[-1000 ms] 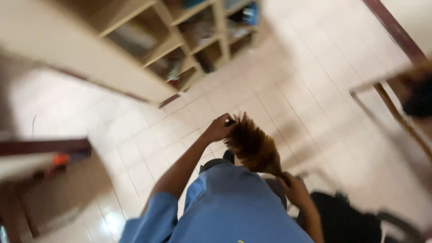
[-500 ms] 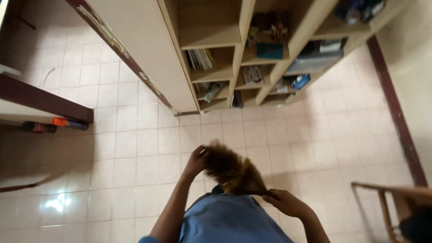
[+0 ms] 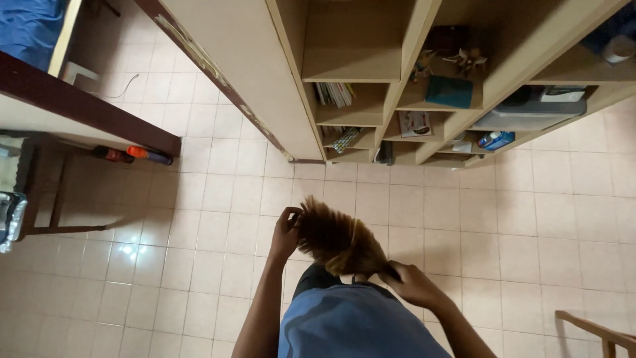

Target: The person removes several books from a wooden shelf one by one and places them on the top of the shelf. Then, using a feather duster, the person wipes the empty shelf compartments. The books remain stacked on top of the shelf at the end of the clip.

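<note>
Two hands: left hand (image 3: 286, 229) pinching soft brown bristle tips, right hand (image 3: 409, 284) closed round the base of one fluffy feather duster (image 3: 338, 240), held between them. Beyond, wooden shelf unit (image 3: 391, 73); below, pale tiled floor (image 3: 199, 265).

— How is the light?

— Dim and warm. One small glare spot sits on the floor (image 3: 126, 250) at the left, and a broad soft shadow lies under the table (image 3: 79, 119).

— Sharp?

— Fairly. The shelf (image 3: 371, 73) and tiles read clearly; the duster (image 3: 338, 240) is slightly soft. The wide lens bends and splays straight lines toward the edges, and the shelf's deeper compartments fall dark.
</note>
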